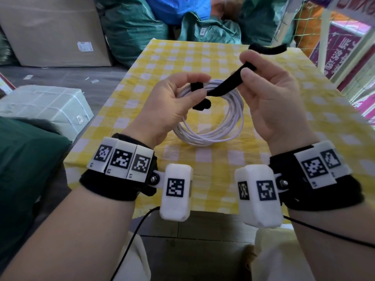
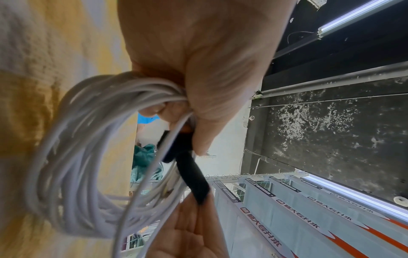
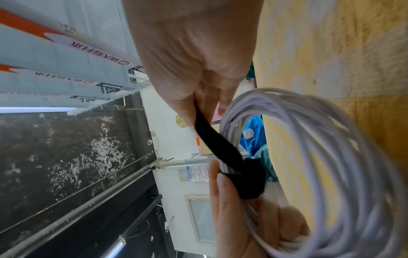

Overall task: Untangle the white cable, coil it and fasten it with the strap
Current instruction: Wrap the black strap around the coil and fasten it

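The white cable (image 1: 213, 126) is wound into a round coil and held in the air over the yellow checked table (image 1: 203, 57). My left hand (image 1: 174, 100) grips the coil at its upper left, thumb and fingers closed round the bundle where the black strap (image 1: 225, 84) wraps it. My right hand (image 1: 261, 88) pinches the strap's free length between thumb and fingers and holds it taut, up and to the right. The left wrist view shows the coil (image 2: 88, 157) and the strap (image 2: 192, 178). In the right wrist view the strap (image 3: 223, 146) runs to a loop round the coil (image 3: 331, 157).
Cardboard boxes (image 1: 50, 31) and green sacks (image 1: 132, 27) stand behind the table. A wrapped pale package (image 1: 46, 106) lies on the floor at the left. Netting and pink banners (image 1: 341, 51) close off the right side. Black cords hang from both wrist units.
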A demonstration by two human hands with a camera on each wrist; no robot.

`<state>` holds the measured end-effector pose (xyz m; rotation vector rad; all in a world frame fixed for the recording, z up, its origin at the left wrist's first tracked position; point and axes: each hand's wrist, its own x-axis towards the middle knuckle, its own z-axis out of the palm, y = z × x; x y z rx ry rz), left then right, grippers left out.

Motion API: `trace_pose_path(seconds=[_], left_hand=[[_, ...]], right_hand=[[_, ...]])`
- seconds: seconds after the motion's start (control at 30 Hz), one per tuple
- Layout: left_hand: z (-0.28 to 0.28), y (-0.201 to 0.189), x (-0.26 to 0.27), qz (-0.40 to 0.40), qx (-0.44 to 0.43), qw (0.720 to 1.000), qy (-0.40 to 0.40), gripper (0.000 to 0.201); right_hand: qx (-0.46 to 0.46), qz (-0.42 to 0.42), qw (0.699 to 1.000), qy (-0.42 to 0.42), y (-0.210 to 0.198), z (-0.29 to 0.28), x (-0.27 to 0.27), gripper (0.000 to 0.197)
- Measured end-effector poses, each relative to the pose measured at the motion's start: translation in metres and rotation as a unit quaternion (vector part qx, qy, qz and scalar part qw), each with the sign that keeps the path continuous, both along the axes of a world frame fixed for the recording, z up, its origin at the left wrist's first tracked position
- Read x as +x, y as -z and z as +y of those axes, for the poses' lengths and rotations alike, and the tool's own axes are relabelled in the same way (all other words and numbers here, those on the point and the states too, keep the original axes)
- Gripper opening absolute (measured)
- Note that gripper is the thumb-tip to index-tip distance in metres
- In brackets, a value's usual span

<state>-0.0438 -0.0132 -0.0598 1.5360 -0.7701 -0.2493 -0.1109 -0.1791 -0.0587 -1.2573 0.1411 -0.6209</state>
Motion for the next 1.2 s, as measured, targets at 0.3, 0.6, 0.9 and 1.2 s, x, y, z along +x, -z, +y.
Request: trace_pose_path(seconds=[0.3, 0.6, 0.9, 1.2], left_hand=[[-0.005, 0.002, 0.003, 0.033, 0.044, 0.997, -0.062, 0.027], [-0.003, 0.01, 0.015, 0.083, 0.035, 0.994, -0.061, 0.025], [0.0, 0.007, 0.016, 0.111, 0.033, 0.991, -0.064, 0.021], [0.0, 0.003, 0.012, 0.134, 0.036, 0.99, -0.031, 0.017]], right_hand=[[0.058, -0.007, 0.994, -0.088, -0.01, 0.009, -0.007, 0.022], [0.0, 0.053, 0.986, -0.155, -0.013, 0.008, -0.012, 0.022], [-0.164, 0.1, 0.97, -0.146, -0.017, 0.008, -0.016, 0.025], [-0.38, 0.13, 0.913, -0.065, -0.01, 0.015, -0.01, 0.032]])
